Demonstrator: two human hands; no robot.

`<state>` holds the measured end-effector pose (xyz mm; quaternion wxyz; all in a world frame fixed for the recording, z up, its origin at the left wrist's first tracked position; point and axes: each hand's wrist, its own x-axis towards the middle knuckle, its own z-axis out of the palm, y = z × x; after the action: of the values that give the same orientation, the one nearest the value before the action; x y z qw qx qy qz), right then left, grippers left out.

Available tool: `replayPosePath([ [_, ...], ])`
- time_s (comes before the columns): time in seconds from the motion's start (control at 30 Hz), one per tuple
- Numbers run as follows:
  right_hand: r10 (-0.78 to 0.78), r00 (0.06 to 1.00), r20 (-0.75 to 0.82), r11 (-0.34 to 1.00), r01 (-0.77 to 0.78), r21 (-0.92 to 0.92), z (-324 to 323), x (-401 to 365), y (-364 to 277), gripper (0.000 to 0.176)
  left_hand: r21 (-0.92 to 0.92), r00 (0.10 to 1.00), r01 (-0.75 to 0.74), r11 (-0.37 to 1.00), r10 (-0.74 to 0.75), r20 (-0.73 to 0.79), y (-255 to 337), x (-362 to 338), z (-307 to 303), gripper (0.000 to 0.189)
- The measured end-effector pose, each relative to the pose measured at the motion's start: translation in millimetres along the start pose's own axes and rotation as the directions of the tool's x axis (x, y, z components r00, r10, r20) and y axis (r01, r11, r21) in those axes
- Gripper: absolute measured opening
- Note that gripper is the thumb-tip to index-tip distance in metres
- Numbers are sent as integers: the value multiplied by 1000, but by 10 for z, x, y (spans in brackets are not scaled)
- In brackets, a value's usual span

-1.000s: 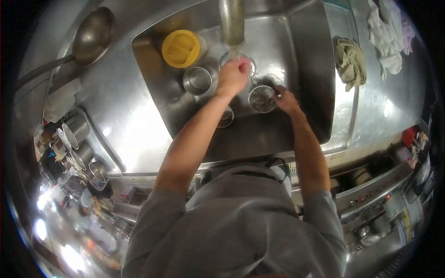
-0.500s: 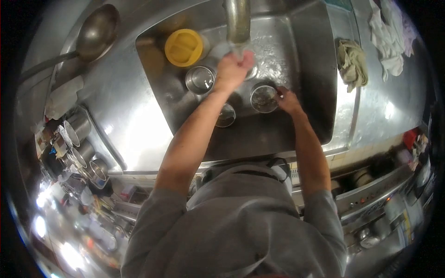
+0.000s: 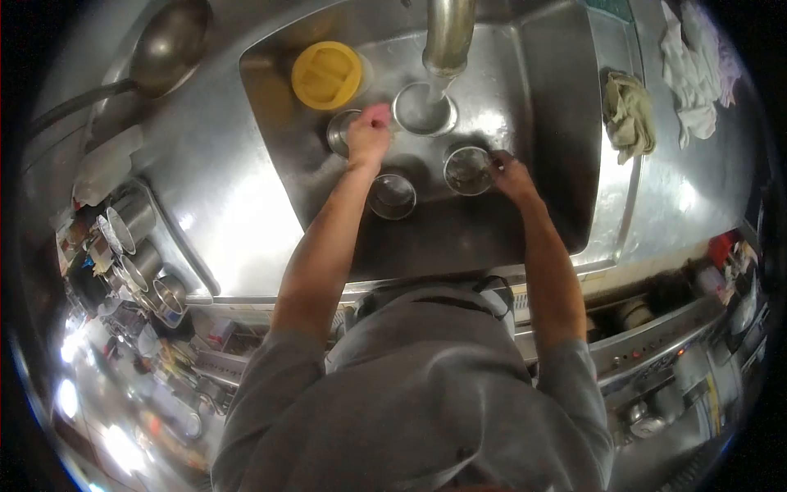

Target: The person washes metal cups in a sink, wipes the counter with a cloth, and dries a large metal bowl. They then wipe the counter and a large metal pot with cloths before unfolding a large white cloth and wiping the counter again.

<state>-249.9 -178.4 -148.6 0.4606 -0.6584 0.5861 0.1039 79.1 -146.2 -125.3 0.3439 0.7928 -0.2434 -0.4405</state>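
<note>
My right hand (image 3: 510,175) grips the rim of a round metal cup (image 3: 467,171) in the sink, thumb and fingers closed on its right side. My left hand (image 3: 369,141) is closed over the right edge of another metal cup (image 3: 338,134). Something pink shows at its fingertips, but I cannot make out what it is. Water runs from the faucet (image 3: 449,37) into a larger round metal container (image 3: 420,111). One more metal cup (image 3: 393,197) stands below my left wrist. Behind the left cup sits a container with a yellow lid (image 3: 326,75).
The steel sink (image 3: 557,107) has raised walls all round. A folded greenish cloth (image 3: 629,117) lies by its right edge, with white cloths (image 3: 689,78) beyond. A large ladle (image 3: 170,49) rests on the left counter. Metal pots (image 3: 131,225) stand at far left.
My left hand has moved left and slightly down, from below the faucet to the left cup. The spout now appears farther right. My right hand has stayed on its cup.
</note>
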Motion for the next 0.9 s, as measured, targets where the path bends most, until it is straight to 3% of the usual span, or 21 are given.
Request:
replayPosePath([
  [0.13, -19, 1000, -18, 999, 18, -32, 11, 18, 24, 40, 233, 997, 21, 972, -37, 64, 65, -58, 19, 36],
  [0.33, -14, 1000, 9, 1000, 14, -28, -50, -13, -32, 42, 174, 998, 37, 984, -45, 38, -8, -33, 67, 47],
  [0.43, 69, 994, 79, 997, -71, 28, -67, -6, -43, 47, 152, 995, 68, 986, -79, 67, -3, -37, 69, 51],
  [0.53, 88, 993, 82, 996, -88, -1, -51, 8, -33, 48, 70, 981, 148, 986, -156, 113, 28, -36, 91, 51],
  [0.9, 105, 992, 76, 994, -107, 16, -74, -4, -81, 49, 62, 981, 141, 988, -148, 128, -213, 45, 134, 51],
])
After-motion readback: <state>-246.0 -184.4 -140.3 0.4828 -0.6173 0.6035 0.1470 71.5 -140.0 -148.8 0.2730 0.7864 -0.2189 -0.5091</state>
